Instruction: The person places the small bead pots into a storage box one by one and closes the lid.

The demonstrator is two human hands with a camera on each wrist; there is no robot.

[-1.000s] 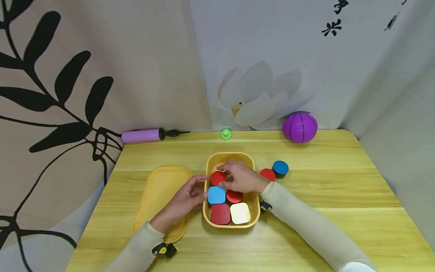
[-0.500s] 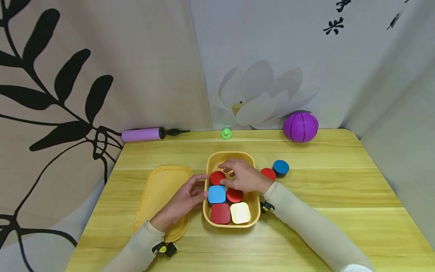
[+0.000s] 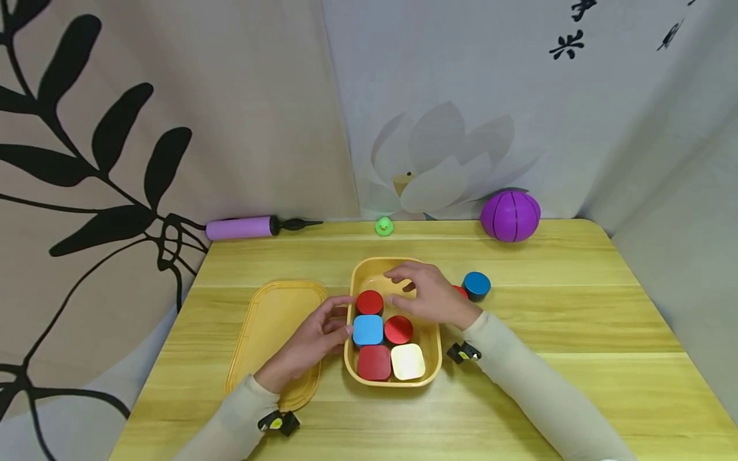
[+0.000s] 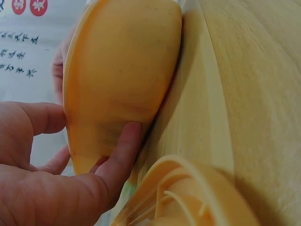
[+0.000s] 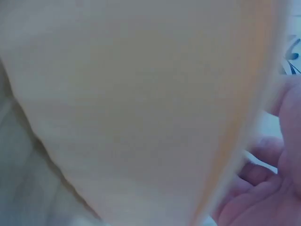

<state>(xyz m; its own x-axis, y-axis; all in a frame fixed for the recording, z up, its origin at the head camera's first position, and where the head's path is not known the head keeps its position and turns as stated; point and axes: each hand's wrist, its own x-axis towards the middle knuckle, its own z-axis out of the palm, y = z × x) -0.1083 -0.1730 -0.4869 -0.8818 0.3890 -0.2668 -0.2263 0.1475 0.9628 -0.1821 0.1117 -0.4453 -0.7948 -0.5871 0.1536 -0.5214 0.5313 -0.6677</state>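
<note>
A yellow plastic box [image 3: 435, 371] stands on the table, holding several blocks. Inside lie a round red block [image 3: 369, 302], a square blue block [image 3: 368, 330], a second round red block [image 3: 398, 329], a square red block [image 3: 374, 363] and a cream square block [image 3: 408, 362]. Over the box's far right part hovers my right hand [image 3: 432, 294], fingers loosely bent and nothing between them. My left hand [image 3: 314, 336] touches the box's left side; in the left wrist view its thumb [image 4: 123, 153] presses the wall and a fingertip meets the rim.
A yellow lid [image 3: 282, 320] lies left of the box, partly under my left arm. Right of the box are a round blue block [image 3: 476, 285] and a partly hidden red one [image 3: 460, 291]. A purple pump [image 3: 241, 229], green duck [image 3: 384, 226] and purple ball [image 3: 510, 216] line the back.
My right hand has drawn back to the right, away from the far round red block, which stays in the box. The left hand has kept its place.
</note>
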